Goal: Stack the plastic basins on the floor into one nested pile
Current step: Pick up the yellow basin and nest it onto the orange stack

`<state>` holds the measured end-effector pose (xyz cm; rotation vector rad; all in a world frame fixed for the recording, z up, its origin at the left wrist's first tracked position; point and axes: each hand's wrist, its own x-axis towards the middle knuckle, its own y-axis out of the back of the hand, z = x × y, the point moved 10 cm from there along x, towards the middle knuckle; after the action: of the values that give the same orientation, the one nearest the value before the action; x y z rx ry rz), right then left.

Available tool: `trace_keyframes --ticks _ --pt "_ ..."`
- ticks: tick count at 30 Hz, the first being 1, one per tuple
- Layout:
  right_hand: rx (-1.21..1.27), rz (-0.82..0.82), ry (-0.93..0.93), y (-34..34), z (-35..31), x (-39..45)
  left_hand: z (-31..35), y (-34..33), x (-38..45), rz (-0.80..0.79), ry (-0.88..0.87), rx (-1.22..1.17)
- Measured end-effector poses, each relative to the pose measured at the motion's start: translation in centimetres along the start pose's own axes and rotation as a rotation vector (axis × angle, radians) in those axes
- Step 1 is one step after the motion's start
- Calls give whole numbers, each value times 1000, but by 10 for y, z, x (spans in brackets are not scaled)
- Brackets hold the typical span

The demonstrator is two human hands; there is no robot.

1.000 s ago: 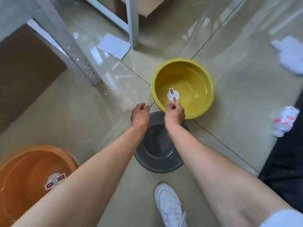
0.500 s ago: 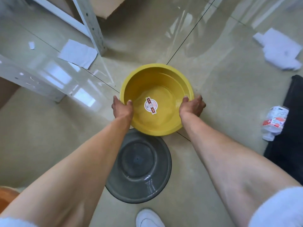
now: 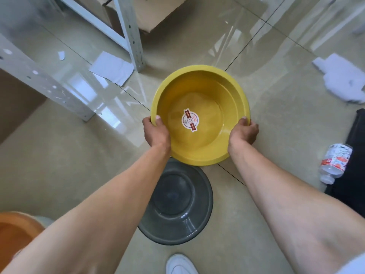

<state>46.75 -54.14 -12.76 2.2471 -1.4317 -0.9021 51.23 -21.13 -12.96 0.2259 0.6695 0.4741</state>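
A yellow basin [image 3: 213, 89] with a round sticker inside is held by its rim at both sides. My left hand [image 3: 156, 133] grips the left rim, thumb inside. My right hand [image 3: 244, 132] grips the right rim the same way. The yellow basin's near edge overlaps the far rim of a dark grey basin [image 3: 177, 204], which lies on the floor between my forearms. An orange basin [image 3: 13, 232] shows at the lower left corner, partly cut off by the frame and my left arm.
A grey metal shelf leg [image 3: 132, 34] stands just beyond the yellow basin, with another rail [image 3: 43, 84] at left. White paper [image 3: 112, 69] lies by it. A white cloth [image 3: 343, 80] and a plastic bottle [image 3: 335, 163] lie at right. My white shoe [image 3: 179, 264] is at the bottom.
My hands left the grey basin's far rim and took the yellow basin by both sides. The yellow basin now sits nearer, overlapping the grey basin's far edge.
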Motion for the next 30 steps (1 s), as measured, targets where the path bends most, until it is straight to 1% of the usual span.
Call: trace_keyframes --ticks 3,7,9,14,19,22,26,30 --pt "1 36 97 11 -26 -29 7 38 -16 93 -30 -58" --pt "-46 53 157 18 -48 -83 7 101 -33 198 -47 -134" --pt "-63 30 173 15 -54 -116 0 138 -38 251 -34 -142" --pt "-79 -101 243 1 -51 -216 -36 250 -48 405 35 -157" --pt "-137 -223 344 -16 -32 -325 -79 368 -69 552 119 -216" --pt "-148 -341 381 -29 -10 -392 -108 438 -87 641 152 -266" --pt "-189 -460 387 -41 24 -477 -153 525 -106 770 203 -209" --pt "-239 -543 400 -53 58 -534 -191 585 -114 858 260 -195"
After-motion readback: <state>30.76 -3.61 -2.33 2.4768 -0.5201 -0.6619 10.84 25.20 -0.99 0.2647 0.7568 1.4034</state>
